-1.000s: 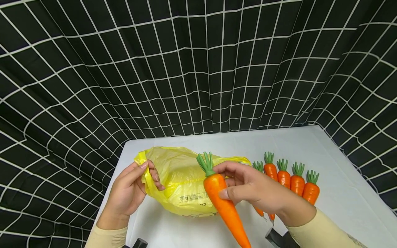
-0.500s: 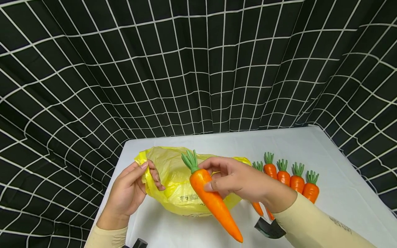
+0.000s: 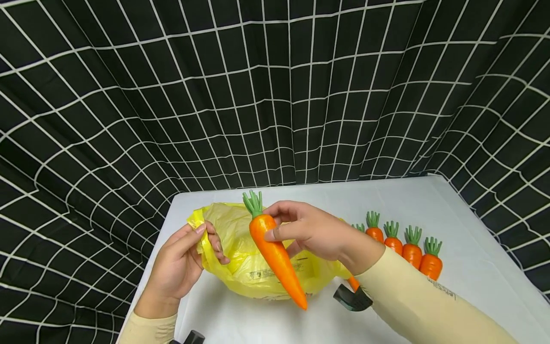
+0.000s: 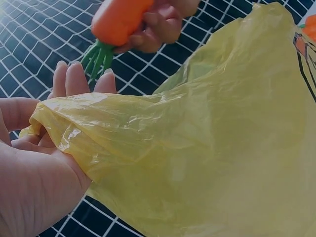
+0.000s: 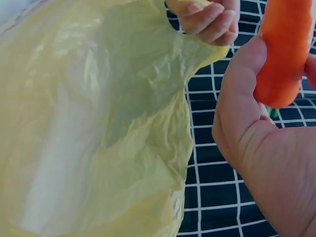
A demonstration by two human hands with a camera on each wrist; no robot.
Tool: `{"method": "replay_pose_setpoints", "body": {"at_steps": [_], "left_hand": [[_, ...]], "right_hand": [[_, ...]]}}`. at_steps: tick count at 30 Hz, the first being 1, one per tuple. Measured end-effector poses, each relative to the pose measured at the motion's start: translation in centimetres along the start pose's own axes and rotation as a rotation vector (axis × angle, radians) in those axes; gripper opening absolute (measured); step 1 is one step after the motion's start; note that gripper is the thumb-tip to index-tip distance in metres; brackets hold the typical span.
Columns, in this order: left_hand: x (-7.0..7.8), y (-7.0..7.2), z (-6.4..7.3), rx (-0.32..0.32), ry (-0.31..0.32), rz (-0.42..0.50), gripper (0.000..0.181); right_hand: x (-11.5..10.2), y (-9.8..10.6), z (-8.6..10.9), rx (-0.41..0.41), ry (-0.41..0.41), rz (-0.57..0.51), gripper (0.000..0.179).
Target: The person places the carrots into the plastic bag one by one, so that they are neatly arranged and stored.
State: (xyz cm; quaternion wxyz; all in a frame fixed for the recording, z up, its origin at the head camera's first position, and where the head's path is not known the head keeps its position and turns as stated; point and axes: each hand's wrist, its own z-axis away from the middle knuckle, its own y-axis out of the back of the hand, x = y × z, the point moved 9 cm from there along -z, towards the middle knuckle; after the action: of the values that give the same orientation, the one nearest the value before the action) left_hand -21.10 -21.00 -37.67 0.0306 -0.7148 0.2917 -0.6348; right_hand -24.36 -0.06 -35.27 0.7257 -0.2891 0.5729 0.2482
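A yellow plastic bag [image 3: 240, 282] lies on its side on the table, its mouth facing left. My left hand [image 3: 182, 258] pinches the bag's handle between thumb and fingers and draws that edge out to the left. In my right hand [image 3: 318, 234] is an orange carrot [image 3: 279, 260] with a green stub top, gripped near its thick end. It is tilted, top up and left, tip down and right, over the bag in the head view. The left wrist view shows the carrot's green top [image 4: 98, 59] just beyond my left fingertips.
Several more carrots [image 3: 412, 253] lie in a row on the white-covered table [image 3: 464, 229] at the right, partly hidden behind my right forearm. A black curtain with white grid lines [image 3: 292, 95] surrounds the table.
My right hand has carried the carrot left and a little upward, from the bag's right part toward its mouth. My left hand has stayed on the handle.
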Motion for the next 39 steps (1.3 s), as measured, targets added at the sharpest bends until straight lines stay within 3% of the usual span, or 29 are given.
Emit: {"method": "replay_pose_setpoints", "body": {"at_steps": [15,30,39], "left_hand": [[0.3,0.1,0.1,-0.013,0.003,-0.023,0.028],[0.1,-0.1,0.2,-0.044,0.000,0.007,0.029],[0.1,-0.1,0.4,-0.058,-0.007,0.036,0.032]], "right_hand": [[-0.1,-1.8,-3.5,-0.064,-0.045,0.022,0.046],[4.4,-2.7,-6.3,-0.062,-0.124,0.004,0.040],[5.0,-3.6,-7.3,-0.034,-0.148,0.035,0.036]]}}
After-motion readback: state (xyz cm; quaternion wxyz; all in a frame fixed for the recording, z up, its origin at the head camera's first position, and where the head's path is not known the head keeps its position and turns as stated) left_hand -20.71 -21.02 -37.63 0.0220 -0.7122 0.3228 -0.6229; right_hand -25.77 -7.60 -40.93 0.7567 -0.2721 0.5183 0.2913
